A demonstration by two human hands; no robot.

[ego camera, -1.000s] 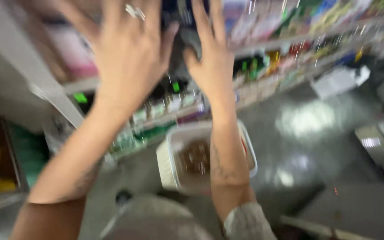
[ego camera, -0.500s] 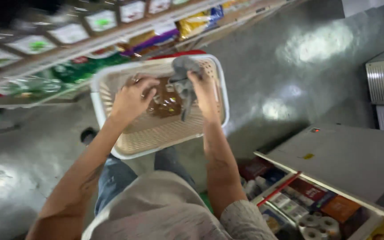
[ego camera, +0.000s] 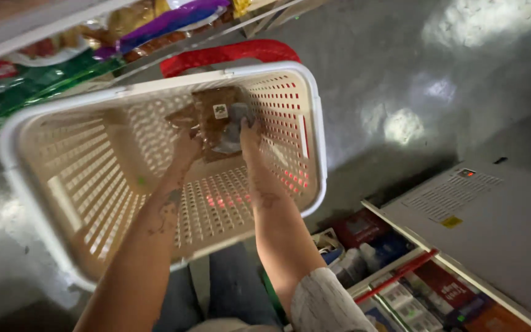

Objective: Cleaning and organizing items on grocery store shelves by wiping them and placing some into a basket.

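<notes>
Both hands reach down into a cream plastic basket [ego camera: 93,184] and close on a clear packet of brown food [ego camera: 219,123]. The left hand [ego camera: 187,147] grips the packet's lower left edge; the right hand [ego camera: 250,132] clamps its right side, fingers wrapped around. The packet sits low inside the basket, near its far wall. A red handle [ego camera: 228,54] arches just beyond the basket's far rim. Beyond the basket stand shelves of packaged goods [ego camera: 124,31]. To the basket's right lies a white chest freezer [ego camera: 480,215].
</notes>
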